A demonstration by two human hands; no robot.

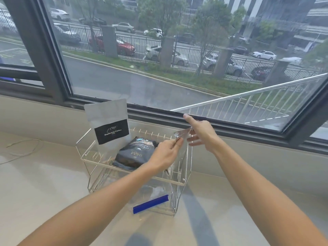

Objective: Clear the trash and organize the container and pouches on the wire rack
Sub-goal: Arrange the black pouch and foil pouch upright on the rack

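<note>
A two-level wire rack [85, 157] stands on the pale counter by the window. On its upper shelf a white coffee pouch with a black label [108, 125] stands upright at the left, and a dark pouch [136, 151] lies flat beside it. A clear container with a blue strip [150, 201] sits on the lower level. Both hands hold a clear plastic pouch [182, 137] above the shelf's right end. My left hand [166, 153] pinches its left top edge. My right hand [200, 134] grips its right top edge, index finger stretched out.
A thin wire [21, 146] lies on the counter at the left. The window ledge and dark frame [159, 114] run right behind the rack. The counter [44, 201] stretches in front and to both sides.
</note>
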